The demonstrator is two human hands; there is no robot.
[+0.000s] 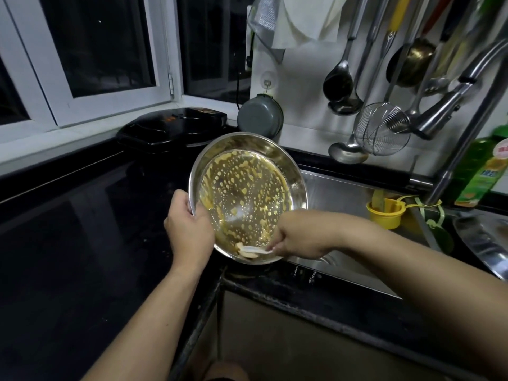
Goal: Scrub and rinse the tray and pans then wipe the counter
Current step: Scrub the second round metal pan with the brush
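The pan (pixel 247 196) is held tilted over the left edge of the sink (pixel 343 204), its open face turned toward the camera, its lower rim just above the bench (pixel 82 229) corner. Yellow-brown residue beads across the whole base, with a thicker clump at 6 o'clock.

The left hand (pixel 188 226) holds the rim at 8 o'clock, its grip closed with fingers behind the wall and thumb hooked over the edge. The right hand (pixel 295 235) comes in from 4 o'clock, its grip pinched round the handle of a white scraper (pixel 254 250) whose blade lies against that clump at the bottom.

The step looks like clearing loose scraps before scrubbing, so the task is near its start. To do it well:

- Keep the pan tilted so scraps slide to 6 o'clock and fall into the sink, not on the bench.
- Work the scraper from 12 o'clock downward in overlapping strokes, following the curve where base meets wall.
- Brace the rim firmly; a greasy steel edge may slip.
- Shift the pan further right, over the basin, since its low edge hangs near the bench lip and drips could land there.

A tray (pixel 483 237) waits at 3 o'clock; the soap bottle (pixel 478 174) stands behind the tap (pixel 450 105).
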